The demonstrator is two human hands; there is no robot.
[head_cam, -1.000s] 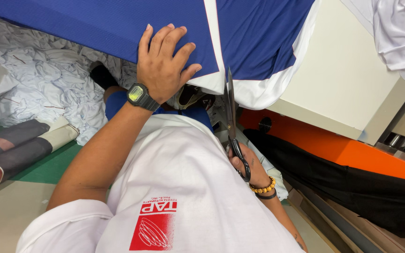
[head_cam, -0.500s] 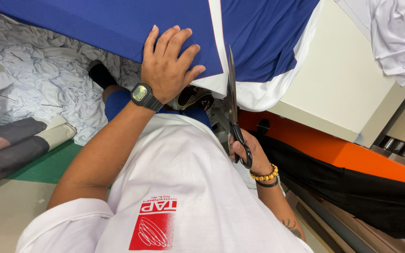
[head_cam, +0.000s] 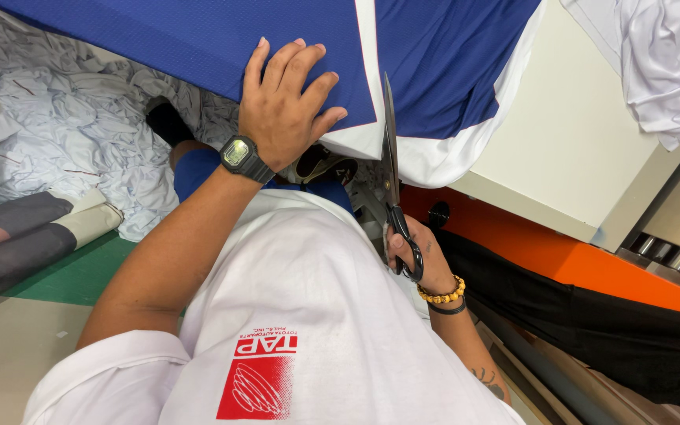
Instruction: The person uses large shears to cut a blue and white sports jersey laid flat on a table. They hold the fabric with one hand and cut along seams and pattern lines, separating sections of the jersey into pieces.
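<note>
My left hand (head_cam: 285, 106) lies flat, fingers spread, on blue cloth (head_cam: 182, 39) over the cream table (head_cam: 568, 149); my right hand (head_cam: 423, 260) grips scissors (head_cam: 391, 173). White scraps (head_cam: 64, 142) litter the floor.

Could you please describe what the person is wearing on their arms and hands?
Both hands are bare, no gloves. The left wrist carries a black digital watch with a square face. The right wrist wears a bracelet of yellow beads and a thin black band beside it. The right forearm shows a small tattoo. Short white sleeves cover the upper arms.
</note>
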